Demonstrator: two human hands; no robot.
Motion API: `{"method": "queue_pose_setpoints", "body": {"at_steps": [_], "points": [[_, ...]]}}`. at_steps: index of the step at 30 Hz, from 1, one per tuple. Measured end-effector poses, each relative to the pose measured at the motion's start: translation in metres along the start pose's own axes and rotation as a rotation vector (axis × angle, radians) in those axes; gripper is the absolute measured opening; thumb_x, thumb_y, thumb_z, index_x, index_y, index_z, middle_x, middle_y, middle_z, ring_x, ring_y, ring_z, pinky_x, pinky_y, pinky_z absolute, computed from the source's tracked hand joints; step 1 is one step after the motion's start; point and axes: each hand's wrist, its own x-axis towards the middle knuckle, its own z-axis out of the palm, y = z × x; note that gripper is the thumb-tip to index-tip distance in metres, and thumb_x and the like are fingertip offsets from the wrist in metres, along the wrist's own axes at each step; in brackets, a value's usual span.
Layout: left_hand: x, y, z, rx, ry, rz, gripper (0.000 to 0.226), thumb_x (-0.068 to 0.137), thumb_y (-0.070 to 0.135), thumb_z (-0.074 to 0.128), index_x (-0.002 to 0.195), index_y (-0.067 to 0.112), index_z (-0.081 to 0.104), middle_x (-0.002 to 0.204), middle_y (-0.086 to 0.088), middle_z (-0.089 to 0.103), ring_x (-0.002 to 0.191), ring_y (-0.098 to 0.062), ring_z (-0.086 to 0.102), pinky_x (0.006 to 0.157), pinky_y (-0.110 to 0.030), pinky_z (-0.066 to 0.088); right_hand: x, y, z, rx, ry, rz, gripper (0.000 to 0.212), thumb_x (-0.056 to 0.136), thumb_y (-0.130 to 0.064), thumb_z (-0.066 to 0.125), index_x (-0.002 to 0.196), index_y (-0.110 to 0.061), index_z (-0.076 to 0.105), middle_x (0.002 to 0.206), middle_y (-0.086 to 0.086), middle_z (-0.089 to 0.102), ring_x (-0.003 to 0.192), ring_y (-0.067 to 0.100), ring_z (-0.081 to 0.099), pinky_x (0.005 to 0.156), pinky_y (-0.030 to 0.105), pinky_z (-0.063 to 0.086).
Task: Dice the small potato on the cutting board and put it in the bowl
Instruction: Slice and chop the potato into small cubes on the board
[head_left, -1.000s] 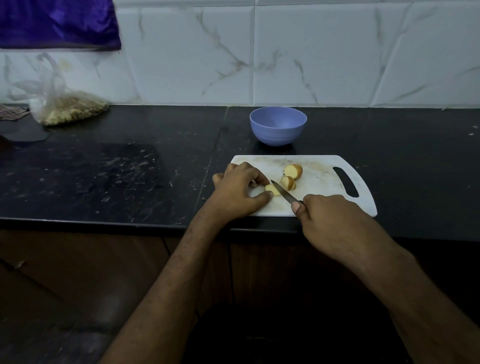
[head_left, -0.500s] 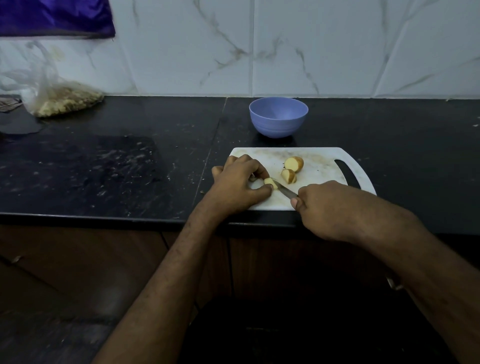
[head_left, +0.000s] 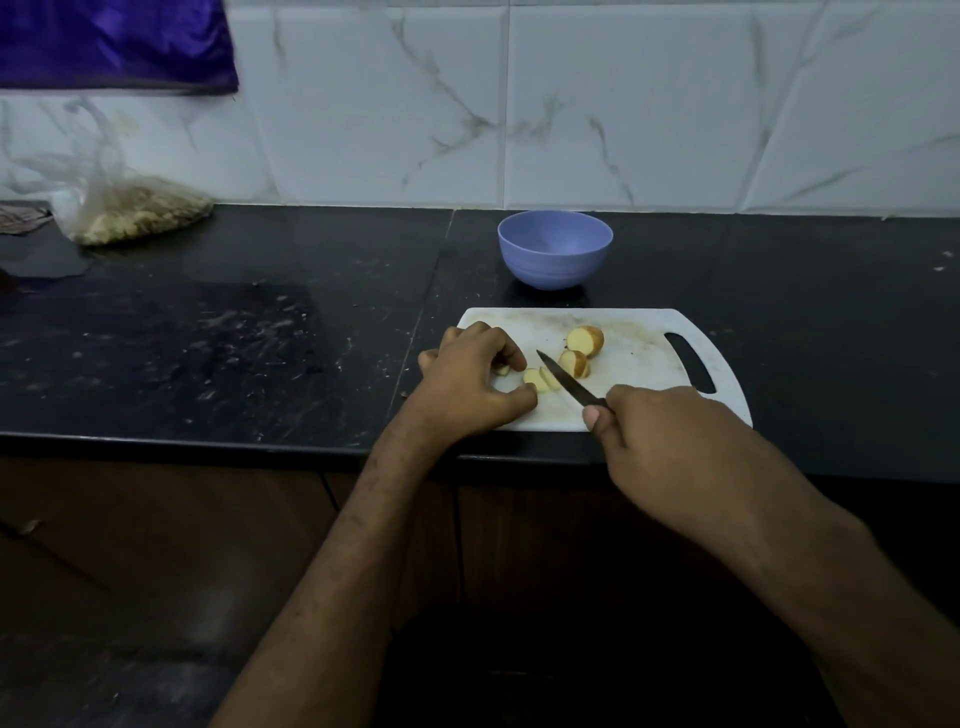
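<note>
A white cutting board (head_left: 639, 374) lies at the front edge of the black counter. On it my left hand (head_left: 467, 384) pinches a pale potato piece (head_left: 537, 379) between thumb and curled fingers. My right hand (head_left: 660, 441) grips the handle of a small dark knife (head_left: 566, 382), whose blade rests across that piece with its tip pointing up-left. Two more potato chunks with brown skin, one (head_left: 586, 340) and another (head_left: 574, 362), lie just right of the blade. The empty lilac bowl (head_left: 555, 248) stands behind the board.
A clear plastic bag of pale food (head_left: 130, 208) lies at the back left of the counter (head_left: 208, 338). A purple cloth (head_left: 114, 44) hangs on the tiled wall above it. The board's handle slot (head_left: 690, 362) is at its right end.
The knife blade has come down across the potato piece held by my left hand, and a thin slice now shows beside it. My view has shifted slightly; both hands stay at the board.
</note>
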Motion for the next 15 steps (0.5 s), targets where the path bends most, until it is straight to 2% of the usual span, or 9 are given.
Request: {"method": "queue_pose_setpoints", "body": {"at_steps": [2,6,10,12,15], "points": [[0.001,-0.001,0.0,0.005,0.001,-0.007,0.021,0.081,0.04,0.073,0.097,0.032,0.062,0.103,0.016,0.053,0.109,-0.007,0.042,0.09,-0.035,0.024,0.005,-0.003,0.006,0.01,0.028,-0.005,0.03,0.103,-0.045,0.029,0.096,-0.023,0.048,0.074,-0.005,0.045,0.068,0.012,0.046,0.058,0.031,0.036],[0.001,-0.002,0.001,0.022,0.007,-0.013,0.02,0.08,0.041,0.072,0.096,0.034,0.063,0.1,0.018,0.053,0.109,-0.007,0.042,0.088,-0.036,0.023,0.015,-0.008,0.017,0.021,-0.039,0.002,0.032,0.104,-0.043,0.032,0.111,-0.02,0.053,0.079,-0.003,0.05,0.073,0.011,0.052,0.056,0.026,0.037],[0.003,-0.002,0.003,0.03,0.009,-0.006,0.02,0.081,0.041,0.072,0.097,0.033,0.063,0.101,0.018,0.053,0.11,-0.007,0.042,0.089,-0.036,0.022,0.017,-0.014,0.021,-0.015,-0.072,0.027,0.028,0.102,-0.037,0.043,0.123,-0.019,0.047,0.089,0.001,0.053,0.081,0.014,0.055,0.063,0.028,0.044],[0.003,-0.003,0.003,0.026,0.008,-0.005,0.02,0.081,0.04,0.072,0.098,0.032,0.063,0.101,0.017,0.053,0.11,-0.007,0.041,0.089,-0.035,0.021,0.019,-0.021,0.024,-0.04,-0.101,0.051,0.032,0.1,-0.033,0.049,0.127,-0.017,0.043,0.093,0.003,0.052,0.084,0.016,0.054,0.067,0.03,0.046],[0.002,-0.003,0.002,0.024,0.008,-0.004,0.02,0.082,0.04,0.071,0.098,0.032,0.064,0.103,0.016,0.054,0.109,-0.007,0.041,0.089,-0.035,0.02,0.023,-0.029,0.022,-0.036,-0.183,0.096,0.04,0.097,-0.028,0.056,0.132,-0.015,0.04,0.109,0.009,0.056,0.099,0.022,0.058,0.081,0.035,0.051]]}}
